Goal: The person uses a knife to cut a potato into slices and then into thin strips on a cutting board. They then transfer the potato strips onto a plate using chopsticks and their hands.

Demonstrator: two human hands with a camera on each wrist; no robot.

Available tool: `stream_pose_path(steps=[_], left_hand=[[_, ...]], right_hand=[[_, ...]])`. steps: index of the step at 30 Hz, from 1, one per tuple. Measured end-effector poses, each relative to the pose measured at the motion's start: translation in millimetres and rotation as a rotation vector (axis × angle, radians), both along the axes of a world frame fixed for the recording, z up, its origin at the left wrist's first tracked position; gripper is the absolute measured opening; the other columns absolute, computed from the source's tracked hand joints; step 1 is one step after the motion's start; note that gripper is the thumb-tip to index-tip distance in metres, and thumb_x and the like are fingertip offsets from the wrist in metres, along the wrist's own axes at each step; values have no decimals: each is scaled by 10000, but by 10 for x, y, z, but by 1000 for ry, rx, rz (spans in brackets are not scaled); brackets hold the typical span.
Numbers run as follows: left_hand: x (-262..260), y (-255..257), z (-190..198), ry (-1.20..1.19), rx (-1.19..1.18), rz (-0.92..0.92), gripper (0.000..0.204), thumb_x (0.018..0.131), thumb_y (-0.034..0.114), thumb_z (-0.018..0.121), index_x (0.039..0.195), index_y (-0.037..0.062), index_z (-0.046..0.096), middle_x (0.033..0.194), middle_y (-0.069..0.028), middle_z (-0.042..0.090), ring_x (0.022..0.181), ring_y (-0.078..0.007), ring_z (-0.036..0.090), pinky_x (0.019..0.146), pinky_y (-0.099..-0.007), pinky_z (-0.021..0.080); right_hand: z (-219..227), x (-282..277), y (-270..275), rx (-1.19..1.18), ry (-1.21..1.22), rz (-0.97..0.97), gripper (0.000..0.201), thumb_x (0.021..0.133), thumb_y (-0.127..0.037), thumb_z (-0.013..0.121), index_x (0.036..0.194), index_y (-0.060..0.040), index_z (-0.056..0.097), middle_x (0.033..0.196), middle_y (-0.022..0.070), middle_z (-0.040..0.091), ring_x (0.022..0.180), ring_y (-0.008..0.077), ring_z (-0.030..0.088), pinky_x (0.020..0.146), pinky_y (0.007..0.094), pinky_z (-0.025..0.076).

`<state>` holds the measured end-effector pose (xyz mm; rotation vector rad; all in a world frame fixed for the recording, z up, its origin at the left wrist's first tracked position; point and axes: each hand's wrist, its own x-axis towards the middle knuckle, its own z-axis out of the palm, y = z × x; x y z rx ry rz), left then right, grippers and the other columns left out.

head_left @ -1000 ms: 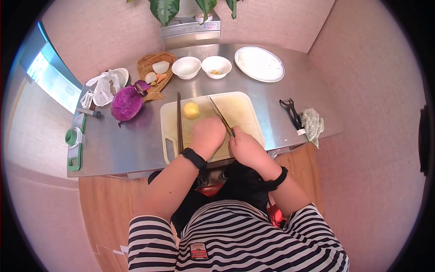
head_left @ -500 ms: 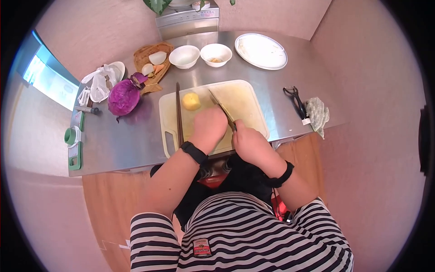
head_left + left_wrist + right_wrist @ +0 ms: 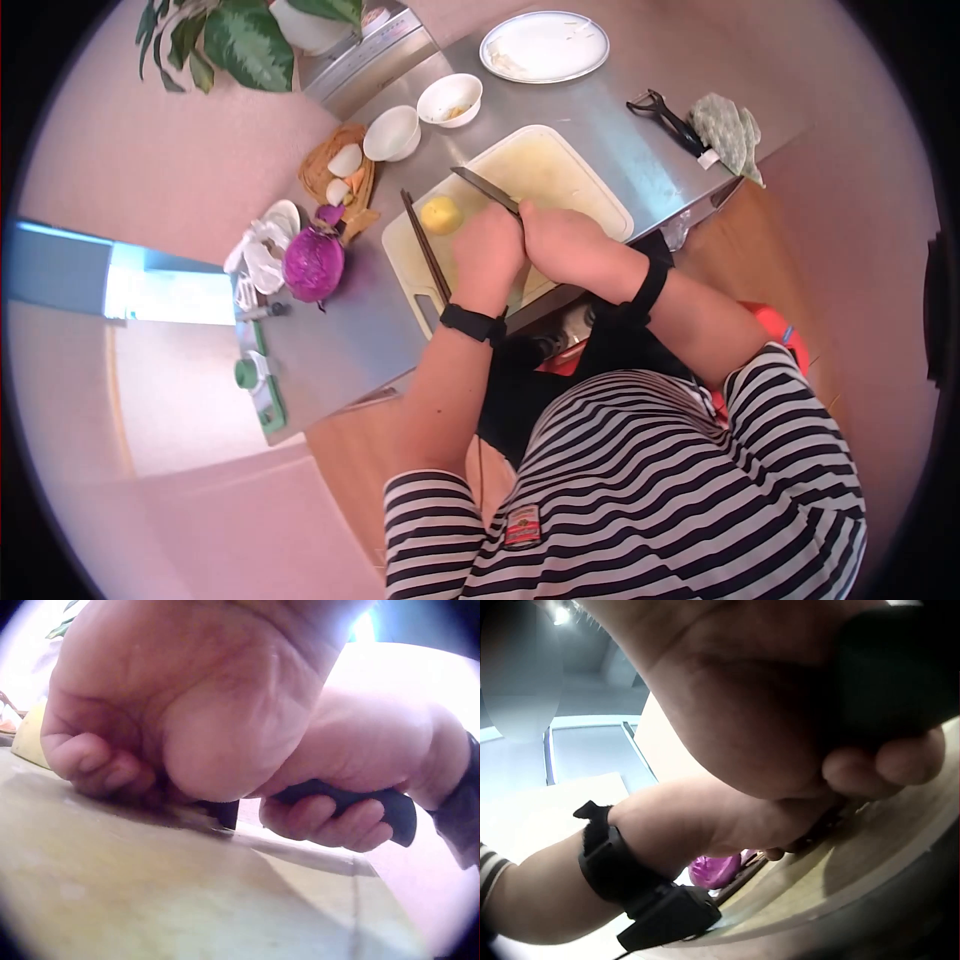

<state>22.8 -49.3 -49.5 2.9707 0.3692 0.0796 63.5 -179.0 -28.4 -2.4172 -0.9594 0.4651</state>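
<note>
Head view shows, at the far left of the metal table (image 3: 345,350), a green and white tool (image 3: 270,408). Next come a stick with a gray end (image 3: 262,312), a crumpled white bag (image 3: 265,258) and a big purple cabbage (image 3: 313,268). Just behind the cabbage is a brown basket (image 3: 314,180) with white and orange bits of food in it. Two white bowls come next: the near bowl (image 3: 392,133), and the far bowl (image 3: 450,100) with some tan bits inside.

Dark chopsticks (image 3: 425,241) lie along the left side of the cutting board (image 3: 565,175). Just right of them sits a round yellow lump (image 3: 440,214), on the board and near the left hand (image 3: 490,250). That hand has its fingers curled down at the board, right by the knife (image 3: 486,189). I cannot tell if it holds something under them. The right hand (image 3: 572,243) is wrapped around the dark knife handle (image 3: 345,799), close beside the left hand. The blade points away and to the left.

Farther back is a white plate (image 3: 545,45) with thin scraps on it. At the far right, a black peeler (image 3: 675,125) lies next to a pale green cloth-like thing (image 3: 730,130).
</note>
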Motion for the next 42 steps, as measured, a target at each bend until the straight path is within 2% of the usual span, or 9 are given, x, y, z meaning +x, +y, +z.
stream_pose_path(steps=[5, 7, 10, 20, 23, 28, 31, 38, 42], left_hand=[[20, 21, -22, -17, 9, -10, 237, 886, 199, 541, 849, 6, 674, 841, -207, 697, 809, -387, 686, 699, -489, 536], [-2, -1, 27, -20, -35, -86, 238, 882, 192, 538, 856, 11, 690, 856, -206, 698, 812, -386, 686, 700, -489, 536], [21, -5, 19, 54, -31, -34, 236, 872, 185, 543, 854, 9, 700, 868, -206, 697, 808, -385, 685, 697, -491, 535], [9, 4, 0, 33, -2, -55, 236, 862, 188, 553, 809, 15, 704, 855, -205, 698, 802, -385, 688, 678, -491, 537], [14, 21, -9, 60, -14, -66, 239, 880, 197, 536, 859, 9, 682, 869, -216, 700, 810, -392, 686, 690, -493, 536], [50, 0, 2, 46, -67, 78, 286, 945, 235, 449, 979, 2, 612, 881, -235, 700, 833, -409, 680, 736, -506, 526], [52, -11, 19, 39, -80, 92, 301, 954, 244, 435, 960, 5, 619, 882, -234, 700, 837, -409, 679, 742, -510, 522], [31, 52, -22, 70, -25, -2, 275, 910, 206, 478, 987, -4, 637, 864, -227, 699, 830, -407, 679, 728, -500, 527], [17, 43, 1, 65, -11, -47, 249, 870, 174, 520, 953, -20, 653, 855, -229, 696, 812, -398, 683, 693, -493, 534]], right_hand=[[6, -59, -98, 14, -1, -5, 287, 915, -93, 448, 1139, 74, 514, 860, 235, 686, 824, 399, 688, 704, 497, 540], [41, -111, -162, -13, -4, 3, 290, 908, -86, 463, 1143, 78, 508, 876, 240, 688, 828, 401, 688, 703, 494, 541], [85, -139, -191, -43, 47, -12, 300, 905, -86, 476, 1156, 77, 499, 885, 239, 688, 834, 401, 689, 702, 491, 542], [172, -168, -230, -80, 104, -10, 297, 922, -100, 451, 1165, 66, 492, 891, 242, 689, 851, 405, 690, 738, 499, 536], [129, -147, -231, -68, 107, -10, 274, 923, -109, 456, 1133, 63, 499, 879, 253, 685, 845, 412, 686, 731, 500, 534], [-120, -20, -242, 97, 99, -5, 240, 951, -159, 447, 1054, 56, 476, 783, 268, 652, 763, 462, 643, 704, 544, 495], [-117, 5, -257, 118, 140, -23, 247, 955, -166, 453, 1056, 59, 471, 794, 273, 651, 780, 465, 640, 724, 547, 491], [56, -116, -261, 78, 138, -35, 254, 960, -170, 451, 1074, 56, 472, 789, 274, 650, 774, 462, 644, 718, 546, 494], [123, -117, -248, 4, 153, -24, 263, 910, -124, 480, 1092, 67, 487, 846, 264, 674, 811, 432, 670, 720, 515, 518]])
